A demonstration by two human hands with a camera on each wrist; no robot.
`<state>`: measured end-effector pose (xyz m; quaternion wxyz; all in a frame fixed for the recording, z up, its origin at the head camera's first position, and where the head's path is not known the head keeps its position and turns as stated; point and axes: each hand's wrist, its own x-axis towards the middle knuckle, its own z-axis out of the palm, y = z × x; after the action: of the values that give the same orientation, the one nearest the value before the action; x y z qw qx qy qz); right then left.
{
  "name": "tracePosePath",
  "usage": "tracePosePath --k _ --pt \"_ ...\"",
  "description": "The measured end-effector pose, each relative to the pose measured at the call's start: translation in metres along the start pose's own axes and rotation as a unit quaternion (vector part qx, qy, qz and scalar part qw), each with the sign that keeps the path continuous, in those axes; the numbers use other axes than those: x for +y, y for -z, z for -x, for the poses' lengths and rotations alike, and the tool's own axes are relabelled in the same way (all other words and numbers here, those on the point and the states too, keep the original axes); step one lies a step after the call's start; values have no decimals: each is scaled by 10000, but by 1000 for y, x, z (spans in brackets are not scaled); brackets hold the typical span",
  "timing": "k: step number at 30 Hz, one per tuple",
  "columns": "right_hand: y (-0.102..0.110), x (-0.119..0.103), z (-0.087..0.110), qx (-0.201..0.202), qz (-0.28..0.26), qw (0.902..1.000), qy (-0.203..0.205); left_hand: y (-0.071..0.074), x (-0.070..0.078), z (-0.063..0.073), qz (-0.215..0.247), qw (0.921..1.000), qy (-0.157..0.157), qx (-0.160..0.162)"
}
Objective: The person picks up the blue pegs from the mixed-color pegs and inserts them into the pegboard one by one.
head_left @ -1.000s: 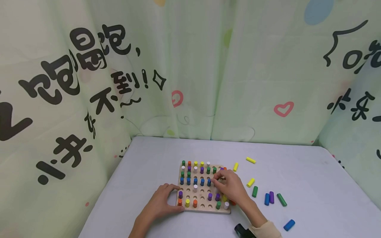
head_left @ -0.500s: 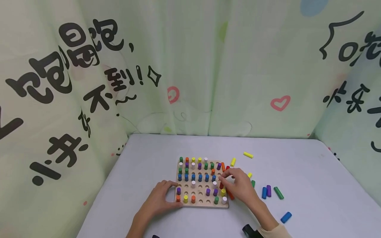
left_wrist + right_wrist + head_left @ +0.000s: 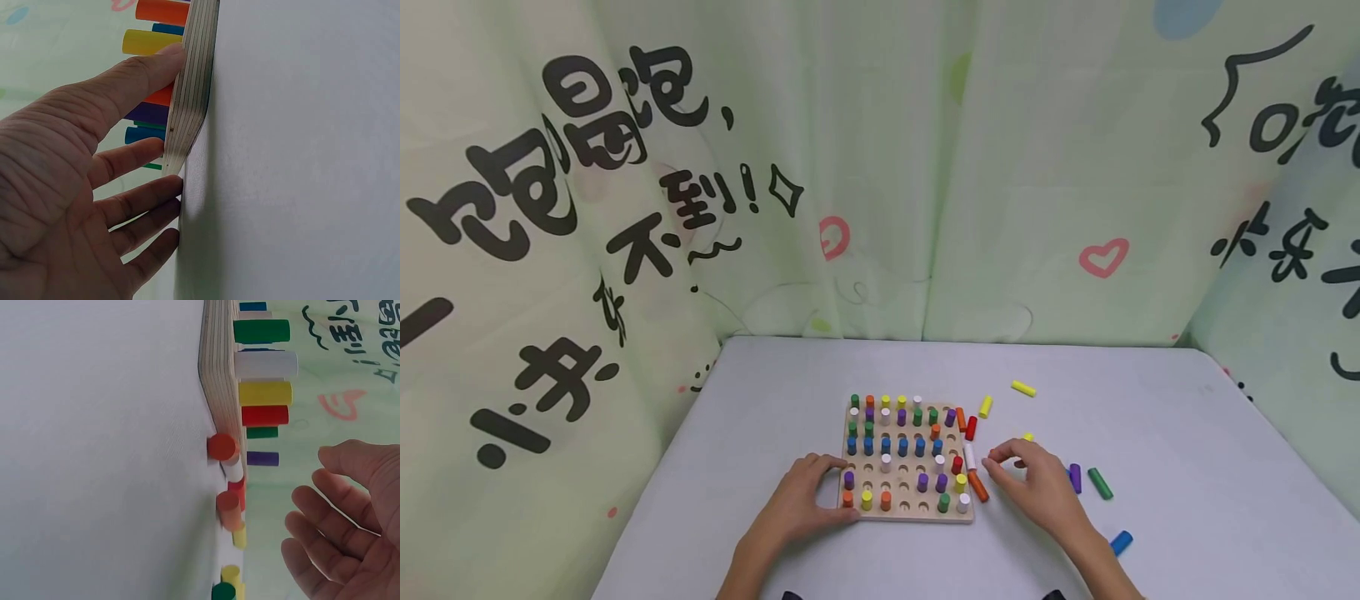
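Observation:
A wooden pegboard [image 3: 910,514] lies on the table, its holes partly filled with coloured pegs. One row carries several blue pegs [image 3: 902,447]. My left hand [image 3: 797,500] steadies the board's near left corner: the thumb lies along the front edge below a yellow peg [image 3: 152,42], and the index fingertip touches the side. The other left fingers [image 3: 144,203] are spread, fairly straight. To the right of the board, my right hand [image 3: 1041,487] hovers with nothing in it, fingers loosely bent. Its fingertips are close to a loose white peg [image 3: 969,456] beside the board.
Along the board's right side lie loose orange [image 3: 977,486] and red [image 3: 972,428] pegs. Farther right are a purple peg [image 3: 1076,478], a green peg [image 3: 1100,483] and a blue peg [image 3: 1122,542]. Yellow pegs [image 3: 1023,388] lie toward the back. A printed curtain [image 3: 1000,208] surrounds the table.
My right hand has moved right, off the blue row and away from the board, uncovering the row's last blue peg, a standing red peg and the loose pegs alongside. The left hand stays put.

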<state>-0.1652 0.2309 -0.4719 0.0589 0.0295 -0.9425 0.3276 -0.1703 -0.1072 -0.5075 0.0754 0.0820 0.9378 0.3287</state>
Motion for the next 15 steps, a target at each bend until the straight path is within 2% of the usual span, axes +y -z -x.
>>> tracePosePath --k 6,15 --pt "4 11 8 -63 102 9993 -347 -1 0 1 -14 10000 35 -5" --pt "12 29 19 272 180 9978 -584 0 0 0 -14 10000 75 -23"
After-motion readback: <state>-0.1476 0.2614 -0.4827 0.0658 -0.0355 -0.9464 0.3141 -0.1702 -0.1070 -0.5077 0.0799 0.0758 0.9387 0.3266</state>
